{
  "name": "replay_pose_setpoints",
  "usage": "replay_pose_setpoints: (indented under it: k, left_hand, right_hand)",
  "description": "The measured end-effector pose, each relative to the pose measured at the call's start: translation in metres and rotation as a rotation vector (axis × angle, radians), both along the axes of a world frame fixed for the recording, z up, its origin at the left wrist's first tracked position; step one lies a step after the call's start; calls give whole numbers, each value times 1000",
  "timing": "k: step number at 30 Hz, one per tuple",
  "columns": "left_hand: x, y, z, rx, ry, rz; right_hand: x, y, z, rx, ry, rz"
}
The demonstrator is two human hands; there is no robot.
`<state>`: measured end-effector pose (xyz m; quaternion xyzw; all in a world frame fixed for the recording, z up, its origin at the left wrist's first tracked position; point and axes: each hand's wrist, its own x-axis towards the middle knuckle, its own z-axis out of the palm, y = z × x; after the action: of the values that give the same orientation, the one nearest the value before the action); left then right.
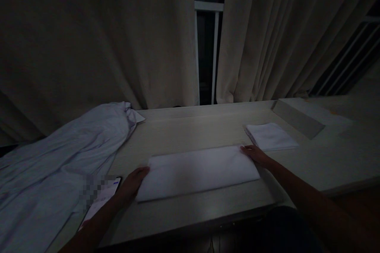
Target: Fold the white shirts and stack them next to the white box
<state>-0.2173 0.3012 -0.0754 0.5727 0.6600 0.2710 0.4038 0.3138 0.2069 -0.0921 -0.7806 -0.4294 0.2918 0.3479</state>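
Observation:
A white cloth [198, 172], folded into a long flat rectangle, lies across the middle of the pale table. My left hand [137, 182] grips its left end, fingers curled at the edge. At the far right corner my right hand [255, 154] pinches the same cloth. Some fingers of both hands are hidden behind or under the fabric. Just behind my right hand rests a smaller folded white cloth [270, 136], stacked in a square. A phone [101, 201] with a lit screen lies partly under my left forearm.
A large heap of pale crumpled fabric [68, 154] covers the table's left side. A low box-like panel [299, 118] and some papers [320, 110] stand at the back right. Beige curtains [148, 39] hang behind the table [190, 130], parted at a dark window.

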Motion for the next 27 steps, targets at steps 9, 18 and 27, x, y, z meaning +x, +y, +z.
replay_pose_setpoints:
  k: [9, 18, 27]
  left_hand:
    - [-26, -59, -7, -84, -349, -58]
    - [-31, -67, -33, -76, -439, -31]
    - [-45, -74, -47, -77, -80, -145]
  right_hand:
    - [1, -78, -18, 14, 274, 18]
    - [-18, -76, -17, 120, 197, -158]
    - [-17, -83, -19, 85, 63, -100]
